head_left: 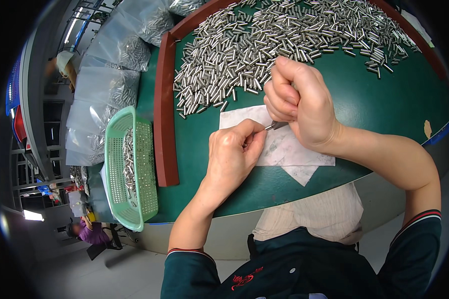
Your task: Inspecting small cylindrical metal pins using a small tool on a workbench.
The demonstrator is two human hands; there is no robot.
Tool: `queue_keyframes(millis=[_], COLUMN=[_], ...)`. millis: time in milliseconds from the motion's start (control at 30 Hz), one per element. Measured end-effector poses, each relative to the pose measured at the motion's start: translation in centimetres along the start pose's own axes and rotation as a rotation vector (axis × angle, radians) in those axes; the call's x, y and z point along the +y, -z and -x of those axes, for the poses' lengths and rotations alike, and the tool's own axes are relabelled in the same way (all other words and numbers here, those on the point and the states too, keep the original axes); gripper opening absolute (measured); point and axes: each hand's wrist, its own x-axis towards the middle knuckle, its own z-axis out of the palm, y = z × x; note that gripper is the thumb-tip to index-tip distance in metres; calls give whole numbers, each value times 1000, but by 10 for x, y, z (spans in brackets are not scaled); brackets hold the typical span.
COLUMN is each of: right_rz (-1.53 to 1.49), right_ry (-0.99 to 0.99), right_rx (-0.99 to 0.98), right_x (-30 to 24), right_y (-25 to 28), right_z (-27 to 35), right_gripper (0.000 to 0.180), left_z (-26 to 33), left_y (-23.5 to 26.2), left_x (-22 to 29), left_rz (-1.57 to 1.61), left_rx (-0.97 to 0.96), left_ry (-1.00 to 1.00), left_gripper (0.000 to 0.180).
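Observation:
My right hand (304, 102) is closed in a fist round a slim dark tool (278, 124) with a thin metal tip. Most of the tool is hidden inside the fist. Its tip points left and meets the fingertips of my left hand (234, 149), which are pinched together. What the left fingers hold, if anything, is hidden by them. Beneath both hands lies a smudged white cloth (297, 154) on the green tabletop (399, 109). Just beyond the hands spreads a large heap of short shiny metal pins (249, 50).
A red-brown wooden rail (165, 114) borders the heap on the left, and another (419, 40) at the far right. Left of the rail stands a green plastic basket (147, 174) containing metal pins. Several clear bags of metal parts (122, 87) line the left side. A person (92, 233) sits farther off.

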Motion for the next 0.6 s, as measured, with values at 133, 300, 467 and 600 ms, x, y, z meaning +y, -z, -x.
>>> queue_keyframes(millis=[133,300,467,600], right_rz=[65,130,133,85], right_ry=[78,115,120,56], right_rx=[-39,-49,-67,-68], right_x=[1,5,7,2], right_y=[-4,-7,-6,-3], right_z=[4,4,3,3], right_gripper=[41,40,40,40], left_z=[-2,-4,-2,-2], left_y=[0,3,1,3], left_x=[2,1,-1,-3], left_rz=[-1,18,-1,330], left_rx=[-20,-42,-28,6], left_ry=[-26,-29,-15,197], left_gripper=[3,3,3,8])
